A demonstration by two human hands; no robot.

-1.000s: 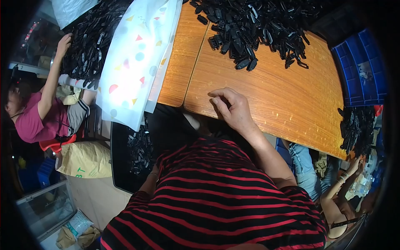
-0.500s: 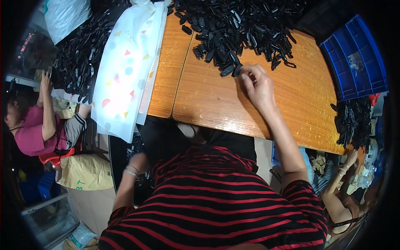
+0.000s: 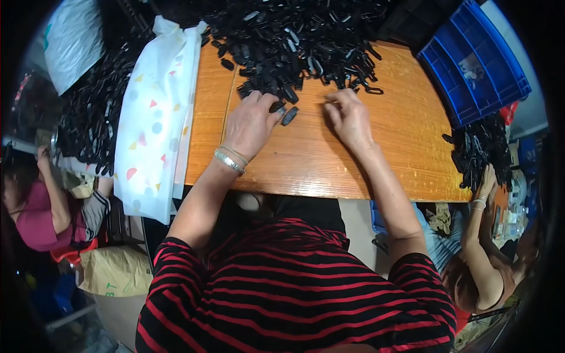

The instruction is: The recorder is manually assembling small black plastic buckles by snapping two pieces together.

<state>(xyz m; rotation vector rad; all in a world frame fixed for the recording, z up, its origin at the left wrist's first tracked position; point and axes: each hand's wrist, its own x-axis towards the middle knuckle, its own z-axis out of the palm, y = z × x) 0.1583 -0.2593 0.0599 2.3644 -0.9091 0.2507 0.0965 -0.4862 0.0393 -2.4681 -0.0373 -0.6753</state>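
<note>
A heap of small black plastic pieces [image 3: 294, 41], which look like clips, covers the far part of the wooden table. My left hand [image 3: 250, 125], with a silver bracelet at the wrist, is at the heap's near edge. Its thumb and fingers close on a black plastic piece [image 3: 277, 106]. Just right of the thumb, another loose piece [image 3: 288, 116] lies on the wood. My right hand [image 3: 351, 120] is over the table to the right, in front of the heap. Its fingers are curled and closed toward the thumb; whatever they may hold is hidden.
A white patterned plastic sheet [image 3: 154, 117] hangs over the table's left side. At the right stand a blue crate [image 3: 477, 65] and another black heap [image 3: 482, 150]. Co-workers sit left [image 3: 44, 217] and right [image 3: 479, 273]. The wooden tabletop [image 3: 294, 165] ends near my lap.
My left hand has come up from beside my lap to the heap's near edge and closed on a piece. My right hand has drawn slightly away from the heap's near pieces. The view has shifted.
</note>
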